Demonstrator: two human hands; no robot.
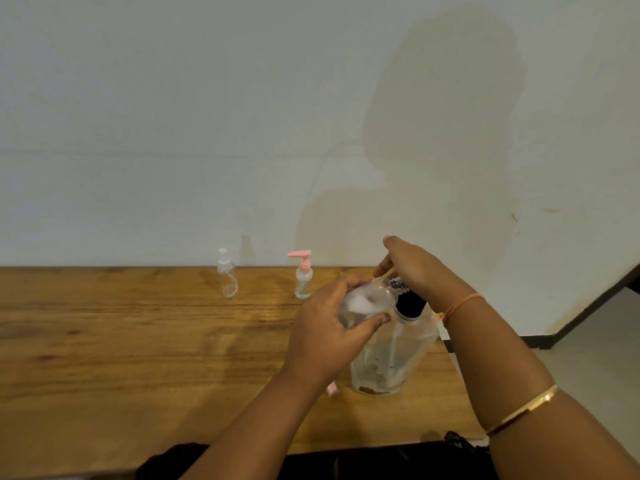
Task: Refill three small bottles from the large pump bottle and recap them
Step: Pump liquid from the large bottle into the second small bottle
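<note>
White wall [173,116] stands behind a long wooden table [121,341]. Far back on the table, close to the wall, a small spray bottle [227,277] stands up straight. It is see-through and has a pale cap. A little to its right stands a small pink-pump bottle [303,277], also upright, with its pink spout pointing right. The two are apart and no hand touches them.

Next comes the left hand [325,327]. Its fingers and thumb curl round a small clear bottle [367,301] and hold it up off the table. This bottle is tipped on its side, with its open neck pointing right, close against the black pump. Just under the left wrist a small pink piece [333,389] lies on the table, mostly hidden.

To the right stands the large pump bottle [391,355] near the front of the table — clear, with a black collar at its neck and a thin tube inside. The right hand [412,268] sits on top of it. Its fingers bend down over the pump head, which is hidden under the hand, and one fingertip sticks up. An orange string [462,303] goes round the right wrist, and a gold bangle [523,410] sits further down the arm. A big soft shadow [443,116] falls on the wall above.
</note>
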